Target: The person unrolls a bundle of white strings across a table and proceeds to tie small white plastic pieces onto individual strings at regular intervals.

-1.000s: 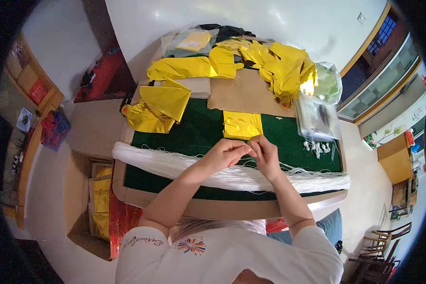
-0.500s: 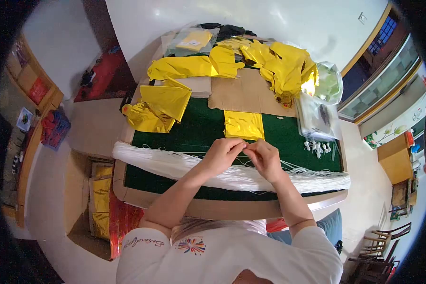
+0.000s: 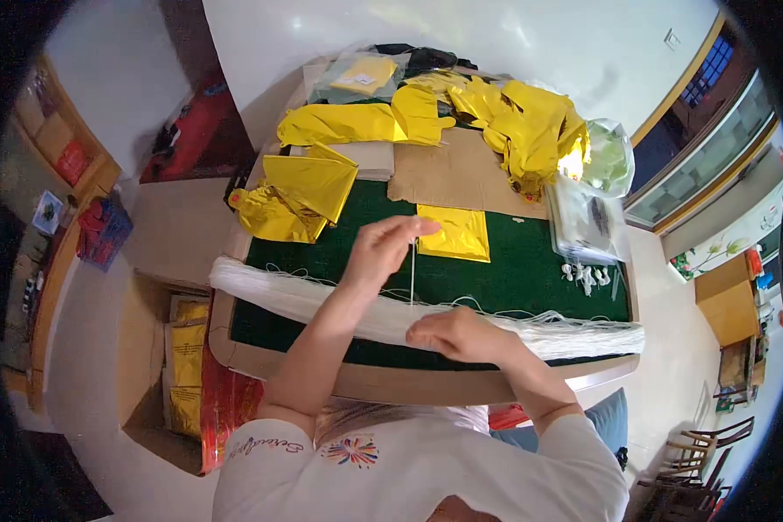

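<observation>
A long bundle of white string (image 3: pixel 322 304) lies across the front of the green-topped table (image 3: pixel 374 204). My left hand (image 3: pixel 383 248) is raised beyond the bundle, fingers pinched on a thin white string (image 3: pixel 412 277) that runs down toward my right hand. Over the bundle, my right hand (image 3: pixel 457 334) is closed on the string's lower end. A flat yellow foil packet (image 3: pixel 461 233) lies just beyond, partly behind my left fingertips.
Yellow foil pieces (image 3: pixel 535 130) and a cardboard sheet (image 3: pixel 439 170) cover the back. Clear plastic bags (image 3: pixel 587 228) and small white knotted bits (image 3: pixel 587 277) lie at the right. An open box (image 3: pixel 178 365) holding yellow packets stands low at the left.
My hands, together before, have moved apart. The left went up and left, the right down and toward me, with the string stretched between them. The view has shifted slightly.
</observation>
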{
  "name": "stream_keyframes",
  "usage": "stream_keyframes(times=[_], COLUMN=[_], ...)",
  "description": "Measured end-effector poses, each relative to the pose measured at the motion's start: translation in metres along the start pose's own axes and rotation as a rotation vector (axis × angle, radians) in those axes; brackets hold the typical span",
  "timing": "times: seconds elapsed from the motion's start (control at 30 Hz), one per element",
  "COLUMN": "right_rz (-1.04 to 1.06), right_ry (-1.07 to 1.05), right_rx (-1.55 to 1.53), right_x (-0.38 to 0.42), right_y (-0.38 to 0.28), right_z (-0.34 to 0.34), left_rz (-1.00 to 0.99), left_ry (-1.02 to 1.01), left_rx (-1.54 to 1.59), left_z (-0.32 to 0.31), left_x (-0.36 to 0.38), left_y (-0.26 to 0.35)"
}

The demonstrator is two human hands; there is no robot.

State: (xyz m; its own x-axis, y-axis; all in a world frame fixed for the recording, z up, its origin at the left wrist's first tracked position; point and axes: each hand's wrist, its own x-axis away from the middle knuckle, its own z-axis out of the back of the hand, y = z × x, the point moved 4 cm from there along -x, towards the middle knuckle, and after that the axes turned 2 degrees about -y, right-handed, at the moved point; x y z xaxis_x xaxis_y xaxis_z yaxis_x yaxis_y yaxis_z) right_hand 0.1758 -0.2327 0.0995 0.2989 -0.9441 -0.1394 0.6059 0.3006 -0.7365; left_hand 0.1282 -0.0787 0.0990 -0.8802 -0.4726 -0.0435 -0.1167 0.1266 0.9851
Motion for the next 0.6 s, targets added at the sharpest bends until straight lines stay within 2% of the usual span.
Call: stream_keyframes(times=[0.07,0.17,0.2,0.23,0.3,0.37,0.4,0.43,0.5,0.53,0.57,0.6], right_rz=[0.01,0.069,0.116,0.161,-0.239,-0.22,-0.312,-0.187,-0.277,-0.271,-0.262,-0.174], right_ry=[-0.025,0.085,0.295,0.507,0.766,0.888,0.81,0.774,0.551,0.464,0.376,0.353], right_rx=[-0.053,-0.288,-0.278,-0.263,-0.377,-0.26,-0.213,-0.102,-0.159,0.013,0.183,0.083], right_x=[0.003,0.015,0.023,0.032,0.048,0.042,0.038,0.031,0.025,0.021,0.015,0.01], right_y=[-0.007,-0.023,-0.01,-0.001,0.021,0.038,0.036,0.044,0.056,0.044,0.033,0.032], right_z=[0.003,0.036,0.045,0.054,0.07,0.074,0.071,0.062,0.035,0.026,0.018,0.011], left_rz=[-0.342,-0.086,-0.162,-0.157,0.015,0.024,0.043,0.062,0.091,0.078,0.024,0.022], left_ry=[0.022,-0.117,-0.153,-0.162,-0.444,-0.482,-0.566,-0.647,-0.541,-0.456,-0.395,-0.392], left_rx=[-0.123,-0.222,-0.17,-0.171,-0.169,-0.099,-0.053,-0.006,0.189,0.276,0.153,0.151], left_z=[-0.014,-0.024,-0.033,-0.034,-0.041,-0.042,-0.043,-0.045,-0.044,-0.041,-0.035,-0.036], left_x=[-0.007,0.0,0.005,0.008,0.014,0.017,0.018,0.02,0.018,0.015,0.009,0.004], left_y=[-0.018,-0.023,-0.014,-0.006,-0.001,-0.003,-0.006,-0.006,-0.007,-0.011,-0.016,-0.026])
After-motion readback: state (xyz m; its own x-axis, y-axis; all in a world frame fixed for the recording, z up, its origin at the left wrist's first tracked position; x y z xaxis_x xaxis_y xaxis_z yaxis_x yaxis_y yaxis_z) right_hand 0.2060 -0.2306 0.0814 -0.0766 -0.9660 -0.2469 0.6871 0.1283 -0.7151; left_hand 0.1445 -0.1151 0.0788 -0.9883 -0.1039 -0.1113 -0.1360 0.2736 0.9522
